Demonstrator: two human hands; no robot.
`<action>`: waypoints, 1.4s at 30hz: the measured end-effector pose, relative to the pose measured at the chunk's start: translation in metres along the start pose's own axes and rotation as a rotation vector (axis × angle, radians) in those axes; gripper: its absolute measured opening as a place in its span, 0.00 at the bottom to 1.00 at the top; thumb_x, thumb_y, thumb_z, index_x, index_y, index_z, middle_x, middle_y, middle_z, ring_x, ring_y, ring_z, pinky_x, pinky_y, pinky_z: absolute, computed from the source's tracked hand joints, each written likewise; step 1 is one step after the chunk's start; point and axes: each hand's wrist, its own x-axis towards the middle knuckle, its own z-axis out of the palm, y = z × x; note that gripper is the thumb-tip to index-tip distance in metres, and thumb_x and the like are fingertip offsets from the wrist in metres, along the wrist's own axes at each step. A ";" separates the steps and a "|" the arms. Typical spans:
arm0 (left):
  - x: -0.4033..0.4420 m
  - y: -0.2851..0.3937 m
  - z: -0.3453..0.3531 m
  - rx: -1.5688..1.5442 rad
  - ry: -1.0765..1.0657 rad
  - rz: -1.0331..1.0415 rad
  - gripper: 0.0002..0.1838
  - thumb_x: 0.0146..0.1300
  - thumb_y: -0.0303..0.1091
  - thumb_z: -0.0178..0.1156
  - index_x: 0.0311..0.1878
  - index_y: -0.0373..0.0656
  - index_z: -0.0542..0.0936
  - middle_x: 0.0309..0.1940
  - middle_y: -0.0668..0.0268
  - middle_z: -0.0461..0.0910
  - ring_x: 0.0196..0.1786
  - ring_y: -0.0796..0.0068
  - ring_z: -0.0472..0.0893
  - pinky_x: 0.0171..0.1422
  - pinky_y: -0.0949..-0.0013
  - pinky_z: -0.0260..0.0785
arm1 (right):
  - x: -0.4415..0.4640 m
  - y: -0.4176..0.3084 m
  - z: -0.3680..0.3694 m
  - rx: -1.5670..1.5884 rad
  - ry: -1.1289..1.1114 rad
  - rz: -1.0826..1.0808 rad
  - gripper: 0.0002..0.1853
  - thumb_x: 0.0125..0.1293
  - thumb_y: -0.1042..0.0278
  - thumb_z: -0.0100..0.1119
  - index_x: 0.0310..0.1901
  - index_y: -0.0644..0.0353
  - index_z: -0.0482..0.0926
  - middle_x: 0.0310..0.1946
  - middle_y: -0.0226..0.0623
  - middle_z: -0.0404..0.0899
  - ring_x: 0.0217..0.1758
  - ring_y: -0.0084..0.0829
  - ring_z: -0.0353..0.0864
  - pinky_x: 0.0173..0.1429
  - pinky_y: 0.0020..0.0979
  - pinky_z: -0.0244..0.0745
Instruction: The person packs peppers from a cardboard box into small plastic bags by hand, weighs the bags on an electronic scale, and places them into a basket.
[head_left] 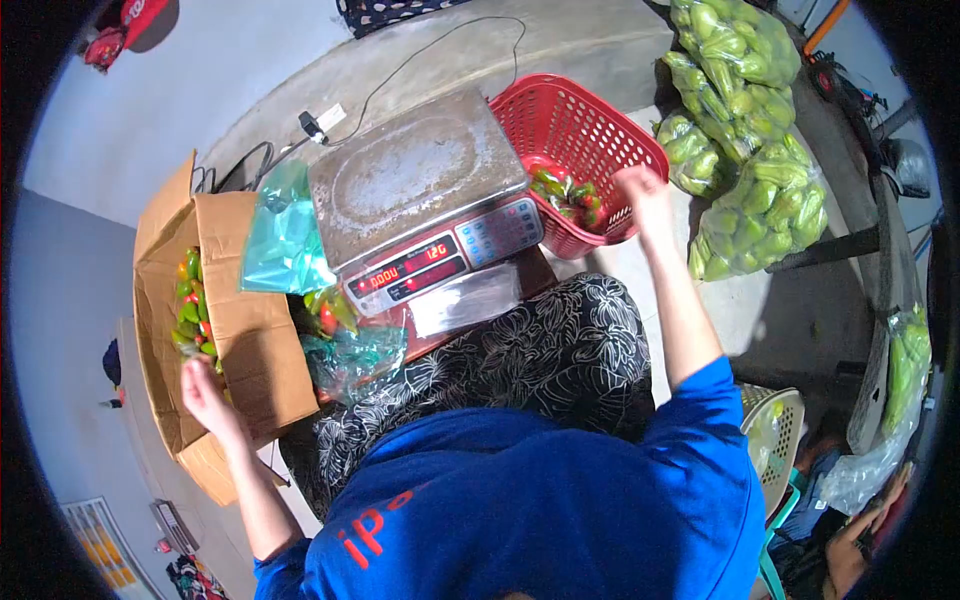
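Observation:
My left hand (207, 402) is at the cardboard box (262, 300), its fingers drawn together; something pale and blurred is at the fingertips. Green, red and orange peppers (190, 305) lie inside the box. On the other side, my right hand (645, 195) is curled at the right rim of a red perforated basket (585, 115); I cannot tell whether it touches the rim. More green and red peppers (568, 195) lie in the bottom of that basket. Between my hands stands a digital scale (420, 170) with a worn metal plate and lit red digits.
A green plastic bag (288, 235) leans by the scale, and another (355, 355) lies below near some peppers. Clear bags of pale green vegetables (765, 205) stand at the right. A cable (375, 95) runs behind the scale. Another person's hand (885, 500) shows at lower right.

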 end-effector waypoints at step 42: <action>-0.033 -0.050 0.136 0.542 -0.504 0.318 0.29 0.47 0.36 0.67 0.54 0.43 0.71 0.48 0.55 0.73 0.54 0.53 0.71 0.56 0.55 0.64 | -0.094 -0.005 0.113 0.324 -0.640 0.501 0.09 0.65 0.60 0.58 0.36 0.56 0.78 0.27 0.23 0.75 0.27 0.14 0.69 0.30 0.18 0.63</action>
